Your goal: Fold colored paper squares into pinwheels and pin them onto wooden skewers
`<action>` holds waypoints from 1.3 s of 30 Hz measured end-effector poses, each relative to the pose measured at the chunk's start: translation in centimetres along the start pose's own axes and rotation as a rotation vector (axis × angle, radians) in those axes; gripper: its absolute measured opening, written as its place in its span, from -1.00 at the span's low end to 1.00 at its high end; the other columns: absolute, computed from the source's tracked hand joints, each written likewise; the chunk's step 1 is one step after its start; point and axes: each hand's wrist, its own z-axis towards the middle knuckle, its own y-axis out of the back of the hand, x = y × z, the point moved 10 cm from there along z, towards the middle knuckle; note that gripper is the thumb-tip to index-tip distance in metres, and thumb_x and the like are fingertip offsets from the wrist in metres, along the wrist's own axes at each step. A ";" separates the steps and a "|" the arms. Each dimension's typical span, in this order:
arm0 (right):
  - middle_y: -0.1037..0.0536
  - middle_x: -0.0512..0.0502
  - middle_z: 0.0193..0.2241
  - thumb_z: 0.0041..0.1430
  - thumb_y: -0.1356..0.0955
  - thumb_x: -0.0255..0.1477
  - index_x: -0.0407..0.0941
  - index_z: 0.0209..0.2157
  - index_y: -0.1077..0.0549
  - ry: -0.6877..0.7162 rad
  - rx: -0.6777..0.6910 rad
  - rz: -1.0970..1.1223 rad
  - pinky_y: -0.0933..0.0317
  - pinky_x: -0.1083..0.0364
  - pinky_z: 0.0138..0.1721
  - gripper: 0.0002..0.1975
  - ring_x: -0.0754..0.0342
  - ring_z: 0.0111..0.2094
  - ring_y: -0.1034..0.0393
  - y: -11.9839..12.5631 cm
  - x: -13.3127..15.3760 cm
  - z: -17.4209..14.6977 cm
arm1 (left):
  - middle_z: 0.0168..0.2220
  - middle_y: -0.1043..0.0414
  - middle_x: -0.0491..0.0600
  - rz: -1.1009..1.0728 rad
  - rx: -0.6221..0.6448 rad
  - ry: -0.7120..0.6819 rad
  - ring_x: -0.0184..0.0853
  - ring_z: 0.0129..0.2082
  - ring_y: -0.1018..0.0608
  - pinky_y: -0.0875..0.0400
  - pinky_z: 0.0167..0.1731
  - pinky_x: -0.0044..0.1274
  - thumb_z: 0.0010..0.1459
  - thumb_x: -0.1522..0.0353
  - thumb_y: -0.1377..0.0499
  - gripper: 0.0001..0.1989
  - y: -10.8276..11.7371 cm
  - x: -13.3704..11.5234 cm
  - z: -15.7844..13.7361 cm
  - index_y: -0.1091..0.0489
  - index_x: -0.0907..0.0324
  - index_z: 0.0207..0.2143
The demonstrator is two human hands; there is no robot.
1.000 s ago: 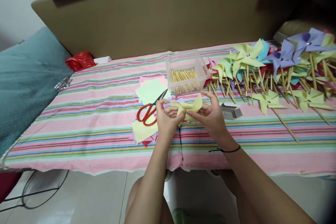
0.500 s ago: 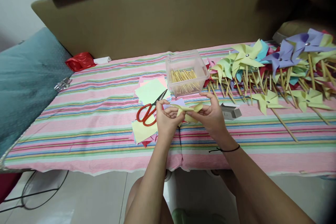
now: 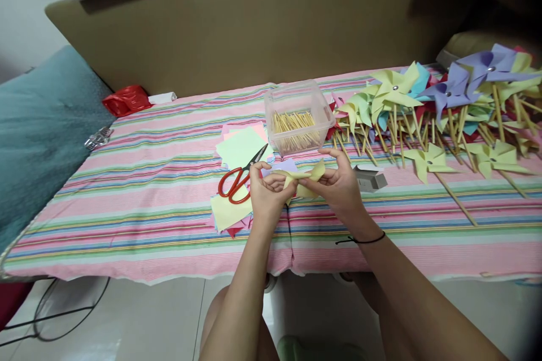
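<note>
Between my hands is a yellow paper pinwheel (image 3: 308, 187), its points curled in toward the middle, with no stick visible on it. My left hand (image 3: 271, 194) pinches its left side between thumb and fingers. On the right side, my right hand (image 3: 339, 183) grips the folded paper near the centre, its index finger raised. Red-handled scissors (image 3: 240, 179) lie to the left of my left hand, across stacks of coloured paper sheets (image 3: 241, 146). Just right of my right hand rests a small grey box (image 3: 369, 179).
A clear plastic box (image 3: 300, 118) of thin wooden sticks stands behind my hands. Many finished pinwheels (image 3: 449, 93) are heaped at the right. A red plastic bag (image 3: 127, 100) and a teal cushion (image 3: 46, 124) are at the left. Striped cloth (image 3: 148, 192) covers the surface.
The right point of the yellow pinwheel now stands up higher beside my right fingers. Both hands keep their hold, and the view has shifted slightly.
</note>
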 end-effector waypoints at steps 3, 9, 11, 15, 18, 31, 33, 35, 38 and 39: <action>-0.60 0.02 -0.45 -0.21 -0.55 -0.33 0.01 0.02 -0.14 0.005 0.014 0.021 -0.46 0.00 -0.33 -0.21 -0.02 -0.41 -0.55 -0.1 0.1 0.0 | -0.56 -0.42 -0.26 0.014 -0.025 0.009 -0.44 -0.57 -0.54 -0.39 -0.50 -0.63 -0.21 0.44 -0.35 -0.44 0.2 0.0 0.0 -0.04 0.07 -0.26; -0.61 -0.06 -0.36 -0.22 -0.56 -0.30 0.00 0.10 -0.07 -0.039 0.021 0.025 -0.46 -0.09 -0.23 -0.11 -0.08 -0.33 -0.56 -0.1 -0.8 0.2 | -0.52 -0.45 -0.23 -0.049 -0.021 0.056 -0.45 -0.57 -0.52 -0.40 -0.51 -0.62 -0.19 0.40 -0.36 -0.43 0.3 0.1 0.1 -0.05 0.08 -0.23; -0.61 -0.07 -0.36 -0.23 -0.56 -0.29 0.00 0.10 -0.07 -0.063 0.007 0.031 -0.46 -0.09 -0.24 -0.11 -0.09 -0.32 -0.56 0.1 -1.2 0.3 | -0.51 -0.46 -0.22 -0.081 -0.009 0.075 -0.46 -0.57 -0.52 -0.40 -0.50 -0.63 -0.17 0.36 -0.36 -0.44 0.3 0.3 0.2 -0.06 0.08 -0.21; -0.62 -0.06 -0.37 -0.24 -0.56 -0.28 0.00 0.09 -0.07 -0.104 0.022 0.065 -0.46 -0.06 -0.26 -0.10 -0.09 -0.32 -0.56 0.0 -1.8 0.3 | -0.49 -0.47 -0.20 -0.090 0.057 0.117 -0.41 -0.51 -0.56 -0.44 -0.45 -0.60 -0.26 0.35 -0.41 -0.35 0.0 0.8 0.3 -0.08 0.09 -0.17; -0.62 -0.06 -0.36 -0.26 -0.57 -0.31 -0.01 0.08 -0.09 -0.136 0.026 0.081 -0.45 -0.05 -0.26 -0.11 -0.09 -0.30 -0.55 0.0 -2.3 0.2 | -0.49 -0.48 -0.18 -0.061 0.104 0.142 -0.36 -0.48 -0.58 -0.46 -0.42 -0.56 -0.31 0.38 -0.44 -0.28 -0.2 1.2 0.3 -0.08 0.09 -0.14; -0.58 -0.18 -0.10 -0.03 -0.48 -0.28 -0.06 -0.06 -0.29 -0.116 0.029 0.048 -0.32 -0.06 -0.03 -0.49 -0.03 -0.10 -0.49 0.5 -0.3 -0.2 | -0.49 -0.49 -0.17 -0.225 -0.094 0.098 -0.43 -0.50 -0.56 -0.41 -0.40 -0.61 -0.25 0.44 -0.41 -0.38 3.6 0.5 1.1 -0.12 0.11 -0.18; -0.58 -0.17 -0.12 -0.02 -0.47 -0.27 -0.07 -0.11 -0.34 -0.074 0.007 0.001 -0.33 -0.07 -0.02 -0.56 -0.03 -0.13 -0.50 0.9 0.6 0.0 | -0.45 -0.51 -0.13 -0.277 -0.088 0.111 -0.42 -0.45 -0.57 -0.42 -0.38 -0.60 -0.23 0.44 -0.40 -0.41 4.1 0.5 1.2 -0.14 0.13 -0.18; -0.59 -0.17 -0.16 -0.01 -0.46 -0.26 -0.08 -0.17 -0.39 -0.012 -0.017 -0.060 -0.35 -0.06 -0.05 -0.63 -0.03 -0.15 -0.51 1.1 1.8 1.0 | -0.40 -0.52 -0.09 -0.315 -0.061 0.138 -0.39 -0.39 -0.59 -0.42 -0.33 -0.57 -0.21 0.43 -0.39 -0.42 4.3 0.6 1.2 -0.16 0.14 -0.17; -0.61 -0.18 -0.23 0.05 -0.42 -0.27 -0.13 -0.24 -0.44 0.116 -0.016 -0.222 -0.38 -0.03 -0.11 -0.73 -0.02 -0.20 -0.52 0.5 4.8 4.3 | -0.36 -0.53 -0.08 -0.333 -0.053 0.179 -0.38 -0.38 -0.58 -0.42 -0.33 -0.58 -0.24 0.43 -0.41 -0.40 4.7 0.9 1.0 -0.18 0.15 -0.16; -0.61 -0.19 -0.23 0.10 -0.38 -0.29 -0.15 -0.23 -0.46 0.156 0.008 -0.346 -0.38 0.00 -0.11 -0.76 -0.01 -0.19 -0.52 -0.2 5.8 5.9 | -0.37 -0.52 -0.10 -0.337 -0.058 0.188 -0.40 -0.40 -0.57 -0.41 -0.34 -0.60 -0.26 0.45 -0.41 -0.39 4.9 0.9 1.0 -0.18 0.14 -0.17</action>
